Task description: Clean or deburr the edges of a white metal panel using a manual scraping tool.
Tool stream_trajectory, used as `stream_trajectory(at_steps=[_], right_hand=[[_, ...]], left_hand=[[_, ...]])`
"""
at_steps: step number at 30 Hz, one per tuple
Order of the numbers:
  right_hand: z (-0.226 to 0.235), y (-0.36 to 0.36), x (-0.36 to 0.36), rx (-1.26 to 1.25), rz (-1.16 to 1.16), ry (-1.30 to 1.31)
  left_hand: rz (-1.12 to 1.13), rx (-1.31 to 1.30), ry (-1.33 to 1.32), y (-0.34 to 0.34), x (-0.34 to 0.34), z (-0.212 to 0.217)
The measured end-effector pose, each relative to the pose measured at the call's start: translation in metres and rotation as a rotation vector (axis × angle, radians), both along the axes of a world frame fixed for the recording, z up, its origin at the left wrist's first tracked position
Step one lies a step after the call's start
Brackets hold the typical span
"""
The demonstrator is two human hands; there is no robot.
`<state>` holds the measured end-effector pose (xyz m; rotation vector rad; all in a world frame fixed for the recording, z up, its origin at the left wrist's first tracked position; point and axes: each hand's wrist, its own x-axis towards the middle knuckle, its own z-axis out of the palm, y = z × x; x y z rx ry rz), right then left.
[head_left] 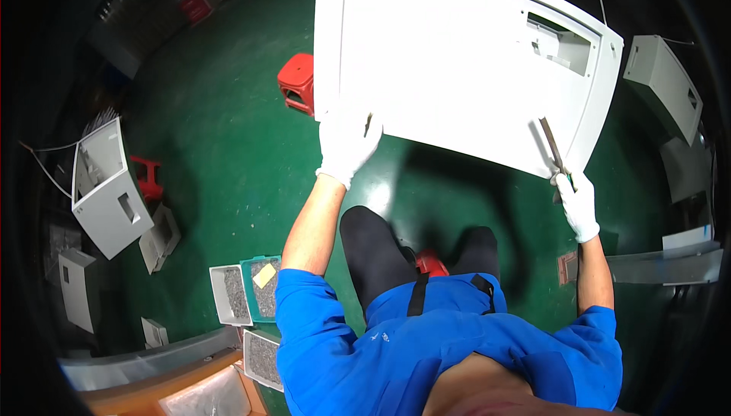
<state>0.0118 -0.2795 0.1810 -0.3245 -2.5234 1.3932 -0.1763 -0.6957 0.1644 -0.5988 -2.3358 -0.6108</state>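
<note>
A large white metal cabinet (pixel 434 58) with a rectangular cutout hangs or stands in front of me, tilted, above the floor. At its near left corner is my left hand (pixel 349 142) in a white glove, closed on the edge. Glare on the white surface makes its fingertips hard to make out. Beside the near right corner, my gloved right hand (pixel 577 206) grips a long, narrow, flat-bladed tool (pixel 550 140) with some green at its grip. The blade points up and away over the cabinet face, and its shadow falls just left of it.
A red plastic stool (pixel 297 81) stands left of the cabinet. Bins of small grey parts (pixel 236 294) sit on the green floor by my left elbow, one with a yellow block (pixel 265 275). More white cabinets stand at far left (pixel 112 187) and far right (pixel 662 88).
</note>
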Motion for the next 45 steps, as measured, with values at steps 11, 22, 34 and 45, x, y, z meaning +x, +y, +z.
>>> stream_trajectory(at_steps=[11,22,34,45], right_hand=[[-0.008,0.02,-0.014,-0.031,-0.104,0.055],[0.038,-0.011,-0.048,0.067,0.065,-0.11],[0.102,-0.088,-0.095,0.095,0.451,-0.357],[0.121,-0.145,-0.109,0.34,0.528,-0.463]], left_hand=[[0.058,0.109,0.199,0.001,-0.036,0.058],[-0.196,0.301,-0.532,-0.029,-0.102,0.051],[-0.063,-0.041,-0.555,-0.024,-0.075,0.097],[-0.01,0.005,-0.545,-0.041,-0.064,0.105]])
